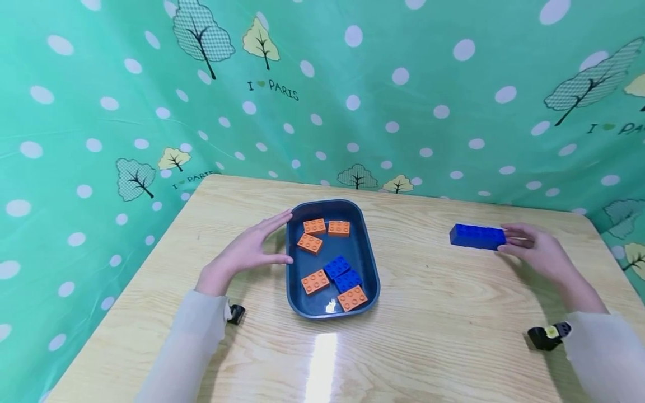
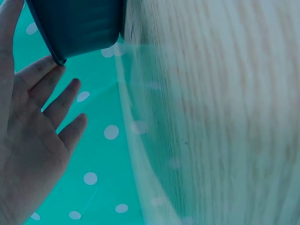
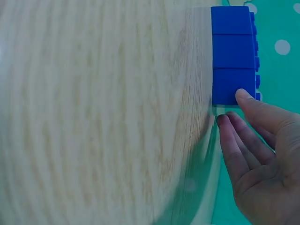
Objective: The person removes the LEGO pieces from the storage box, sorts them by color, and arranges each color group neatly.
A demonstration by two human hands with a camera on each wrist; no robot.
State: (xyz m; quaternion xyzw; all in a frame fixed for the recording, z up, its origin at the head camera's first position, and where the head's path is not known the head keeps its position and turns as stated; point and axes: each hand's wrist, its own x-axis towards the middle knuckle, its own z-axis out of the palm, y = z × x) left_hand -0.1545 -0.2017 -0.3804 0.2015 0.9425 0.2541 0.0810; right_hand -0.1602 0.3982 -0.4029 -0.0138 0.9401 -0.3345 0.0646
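At the right of the table, three blue toy bricks (image 1: pixel 476 237) stand end to end in a row, studs up. My right hand (image 1: pixel 536 252) pinches the nearest brick (image 3: pixel 230 86) of that row at its end, thumb on the near side and forefinger on the far side. The other fingers hang just off the brick's end. A dark blue tray (image 1: pixel 373 257) holds several orange bricks (image 1: pixel 316 281) and two blue bricks (image 1: pixel 337 267). With fingers and thumb fairly straight, my left hand (image 1: pixel 242 249) touches the tray's left rim.
The light wooden table (image 1: pixel 418 336) meets a green polka-dot cloth (image 1: pixel 322 101) behind and at the left. A black wrist camera (image 1: pixel 548 337) sits at my right cuff, another black wrist camera (image 1: pixel 236 314) at the left. Light glares on the wood below the tray.
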